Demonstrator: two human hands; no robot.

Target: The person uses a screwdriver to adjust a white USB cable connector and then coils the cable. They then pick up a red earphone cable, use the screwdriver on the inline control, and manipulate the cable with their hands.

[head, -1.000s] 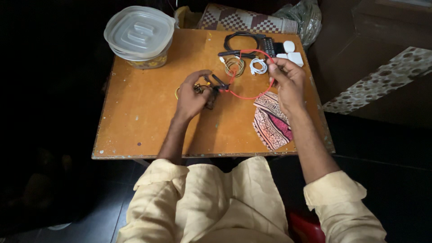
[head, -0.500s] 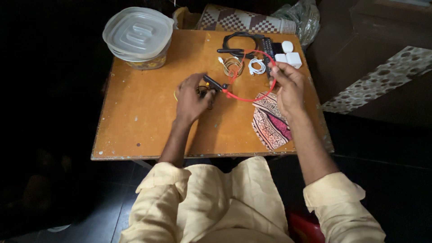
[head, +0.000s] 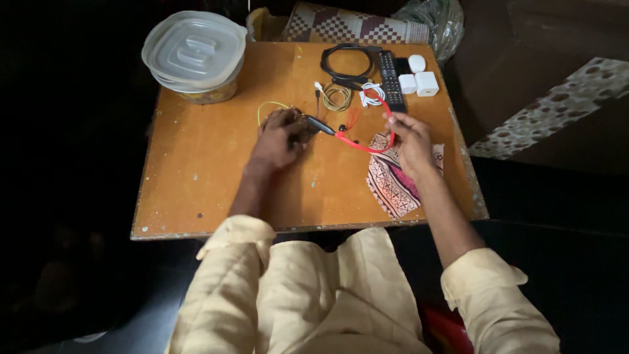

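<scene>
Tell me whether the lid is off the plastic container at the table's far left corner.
No, the clear lid sits closed on the plastic container, away from both hands, which hold the red neckband earphones.

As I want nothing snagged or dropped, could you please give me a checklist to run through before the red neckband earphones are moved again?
1. Left hand grips the black end of the red neckband earphones: ok.
2. Right hand holds the other end: ok.
3. Band free of the coiled beige cable: cannot tell.
4. Patterned cloth lies flat under the band: ok.
5. Remote control is apart from both hands: ok.
</scene>
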